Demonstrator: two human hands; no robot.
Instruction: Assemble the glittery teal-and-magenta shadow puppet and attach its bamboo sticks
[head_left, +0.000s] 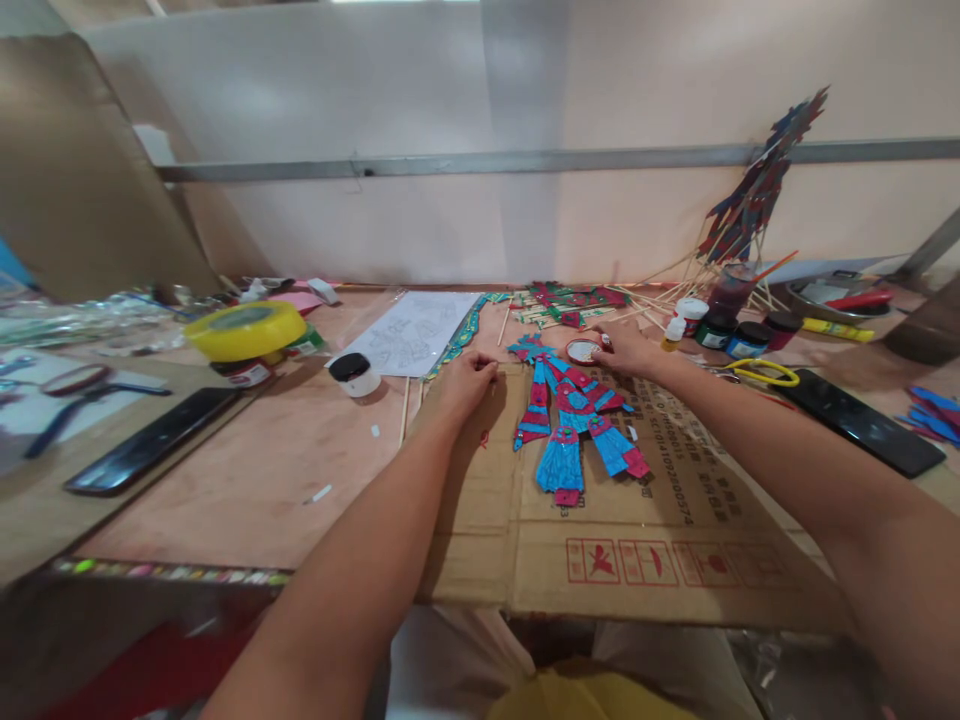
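A jointed paper figure coloured blue and magenta (574,398) lies flat on a cardboard sheet (480,540), its limbs spread. My left hand (466,386) is left of the figure, over the cardboard's far edge, fingers pinched together; whatever they hold, if anything, is hidden. Beyond the figure on the right, my right hand (628,350) has its fingertips on the rim of a small round dish (583,351) with pale bits in it. Behind the figure lie more red and green cut-out pieces (574,300) with thin sticks.
A line-drawing sheet (412,330), a black-lidded jar (355,375) and yellow tape (244,330) are at left. Right are paint jars (746,340), yellow-handled scissors (765,372), a black phone (862,420) and an upright bundle of stick-mounted figures (757,190). Another dark phone (154,440) lies left.
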